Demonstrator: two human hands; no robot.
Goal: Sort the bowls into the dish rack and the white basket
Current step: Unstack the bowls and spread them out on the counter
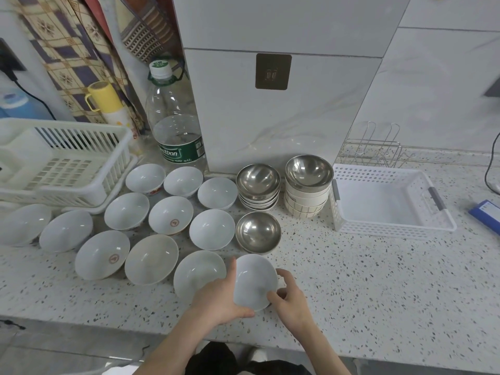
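Observation:
Both hands hold one white bowl (254,280) near the counter's front edge: my left hand (219,296) grips its left rim, my right hand (290,299) its right rim. Several other white bowls (170,215) stand open side up on the counter to the left. Steel bowls sit behind: a single one (258,231) and two stacks (258,182) (308,169), the right stack on white ribbed bowls. The white dish rack (67,158) stands at the far left, with no bowls in the part I see. The white perforated basket (389,226) at the right is empty.
A large clear water bottle (177,125) and a yellow-capped flask (108,104) stand behind the bowls. A wire rack (378,150) sits behind the basket, a blue object (487,215) at the right edge. A white tiled column rises at the back.

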